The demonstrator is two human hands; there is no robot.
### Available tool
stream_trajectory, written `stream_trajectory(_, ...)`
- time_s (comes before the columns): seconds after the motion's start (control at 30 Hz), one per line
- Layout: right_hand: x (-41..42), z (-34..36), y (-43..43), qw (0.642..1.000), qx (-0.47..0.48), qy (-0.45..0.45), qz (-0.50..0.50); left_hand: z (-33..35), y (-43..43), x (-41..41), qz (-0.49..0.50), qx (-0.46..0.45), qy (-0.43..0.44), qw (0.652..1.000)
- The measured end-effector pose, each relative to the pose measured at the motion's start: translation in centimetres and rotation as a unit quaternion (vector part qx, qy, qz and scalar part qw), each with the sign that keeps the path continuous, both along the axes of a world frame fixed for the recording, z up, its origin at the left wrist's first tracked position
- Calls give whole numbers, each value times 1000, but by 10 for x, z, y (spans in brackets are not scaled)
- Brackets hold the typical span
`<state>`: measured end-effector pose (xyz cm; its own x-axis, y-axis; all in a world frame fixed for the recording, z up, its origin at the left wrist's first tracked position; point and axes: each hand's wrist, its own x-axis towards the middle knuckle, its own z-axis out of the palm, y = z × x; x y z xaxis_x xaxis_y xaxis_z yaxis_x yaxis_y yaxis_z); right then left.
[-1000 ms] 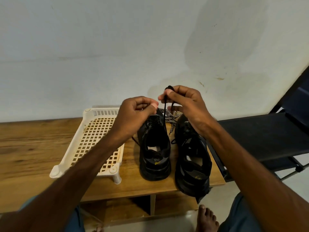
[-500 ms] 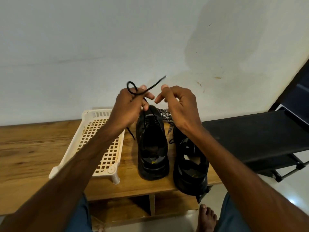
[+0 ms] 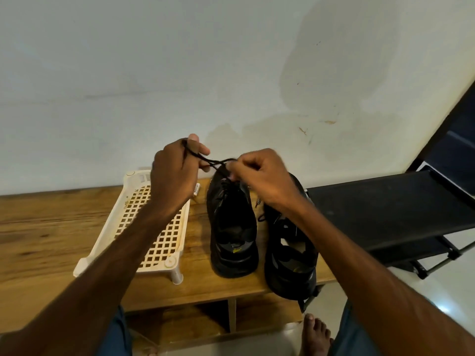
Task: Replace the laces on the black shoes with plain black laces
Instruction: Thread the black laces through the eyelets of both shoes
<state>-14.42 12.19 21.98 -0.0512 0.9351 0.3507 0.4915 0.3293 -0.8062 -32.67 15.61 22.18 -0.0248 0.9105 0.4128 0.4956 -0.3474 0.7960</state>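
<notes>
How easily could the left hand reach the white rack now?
Probably yes: the white rack lies under that forearm with nothing between, though the left hand grips the black lace and must release it first.

Grainy wooden table (image 3: 51,227); cream plastic lattice rack (image 3: 159,242); matt black shoes (image 3: 232,227); cord-like lace (image 3: 205,158).

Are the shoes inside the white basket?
No, both shoes stand on the table beside the basket.
</notes>
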Motion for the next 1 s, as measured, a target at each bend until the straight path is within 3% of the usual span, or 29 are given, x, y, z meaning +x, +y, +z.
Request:
stream_trajectory(0.1,27,13,1,982,20,164,-91,-6,8,-14,89,27,89,992)
stream_trajectory(0.17,46,22,3,938,-5,333,-97,-9,13,-20,116,28,89,989)
stream_trajectory(0.23,59,22,5,905,-59,417,-57,-12,16,-23,118,25,47,992)
stream_trajectory(0.3,63,13,7,935,-120,330,-48,-14,15,-24,101,19,37,994)
stream_trajectory(0.37,55,0,7,986,-135,72,-72,-19,15,-22,70,6,72,995)
stream_trajectory(0.43,44,-13,6,977,-125,-155,-70,-24,12,-17,39,-33,102,994)
stream_trajectory(0.47,39,-17,6,968,-140,-197,-60,-25,11,-14,30,-53,110,992)
stream_trajectory(0.6,37,-20,10,952,-192,-231,-62,-27,8,-11,7,-119,136,984)
stream_trajectory(0.77,29,-17,4,962,-110,-240,-72,-32,2,3,73,-56,318,944)
stream_trajectory(0.9,20,-15,-2,967,-124,-223,-3,-34,-3,23,-78,-21,281,956)
stream_trajectory(1.0,18,-17,-2,958,-130,-255,-14,-37,-1,27,-105,-21,300,948)
